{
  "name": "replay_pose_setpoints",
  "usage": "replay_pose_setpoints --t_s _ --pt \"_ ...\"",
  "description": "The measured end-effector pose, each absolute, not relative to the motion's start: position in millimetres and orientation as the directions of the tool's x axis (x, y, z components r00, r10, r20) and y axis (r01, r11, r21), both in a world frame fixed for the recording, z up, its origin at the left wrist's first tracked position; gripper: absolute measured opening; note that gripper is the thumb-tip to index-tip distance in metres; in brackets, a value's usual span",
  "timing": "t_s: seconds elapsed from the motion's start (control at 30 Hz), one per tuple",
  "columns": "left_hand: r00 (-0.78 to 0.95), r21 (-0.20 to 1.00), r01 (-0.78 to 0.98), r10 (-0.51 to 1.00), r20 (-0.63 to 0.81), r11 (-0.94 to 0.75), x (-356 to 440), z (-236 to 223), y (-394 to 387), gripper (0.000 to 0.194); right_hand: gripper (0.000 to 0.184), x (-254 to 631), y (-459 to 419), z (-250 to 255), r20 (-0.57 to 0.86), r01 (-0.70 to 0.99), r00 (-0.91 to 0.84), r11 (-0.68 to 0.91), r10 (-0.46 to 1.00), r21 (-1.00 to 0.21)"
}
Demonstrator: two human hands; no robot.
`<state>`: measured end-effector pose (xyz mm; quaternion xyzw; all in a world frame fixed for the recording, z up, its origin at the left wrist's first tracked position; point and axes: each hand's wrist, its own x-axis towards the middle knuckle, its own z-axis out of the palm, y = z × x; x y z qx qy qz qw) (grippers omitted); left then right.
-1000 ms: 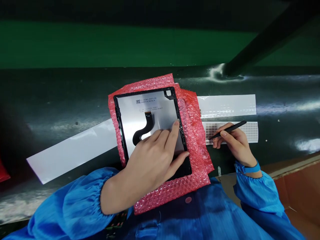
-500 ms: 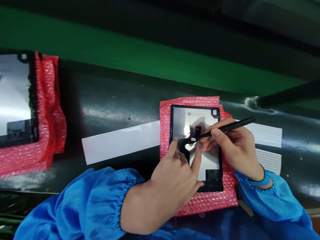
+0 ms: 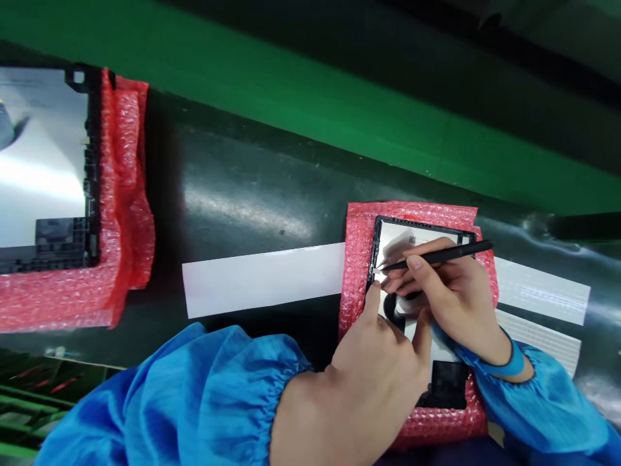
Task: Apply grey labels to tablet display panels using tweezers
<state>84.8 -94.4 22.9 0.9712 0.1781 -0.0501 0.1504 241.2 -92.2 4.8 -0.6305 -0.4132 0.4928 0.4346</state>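
A flat panel (image 3: pixel 395 234) with a silver, mirror-like back and black frame lies on pink bubble wrap (image 3: pixel 355 259). My right hand (image 3: pixel 456 294) pinches black tweezers (image 3: pixel 449 252), whose tips reach the panel's left edge by a small white piece (image 3: pixel 378 273). Whether the tips grip that piece is too small to tell. My left hand (image 3: pixel 376 369) rests over the lower panel, its index finger stretched to the left edge just below the tips. A curved black strip (image 3: pixel 392 305), perhaps a flex cable, shows between the hands, partly covered.
At the far left another silver-backed panel (image 3: pixel 43 123) lies on pink bubble wrap (image 3: pixel 129 149). A long white strip (image 3: pixel 262 281) runs leftward from the near wrap. White label sheets (image 3: pixel 543 291) lie at the right on the dark mat (image 3: pixel 242 194). A green ledge (image 3: pixel 291 97) borders the back.
The tweezers' tips have gone from the panel's middle to its left edge, and the small white piece now sits there too. My left index finger has followed. The view has shifted.
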Motion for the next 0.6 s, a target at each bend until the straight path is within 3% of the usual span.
replay_pose_setpoints --t_s 0.27,0.6 --pt "0.936 0.318 0.345 0.299 -0.184 -0.883 85.4 25.6 -92.7 0.046 0.021 241.0 -95.2 2.2 -0.285 0.092 0.187 -0.306 0.94 -0.948" --pt "0.937 0.281 0.34 0.296 -0.187 -0.897 83.3 27.9 -73.8 0.043 0.019 242.5 -97.8 -1.8 -0.304 0.116 0.17 -0.326 0.937 -0.938"
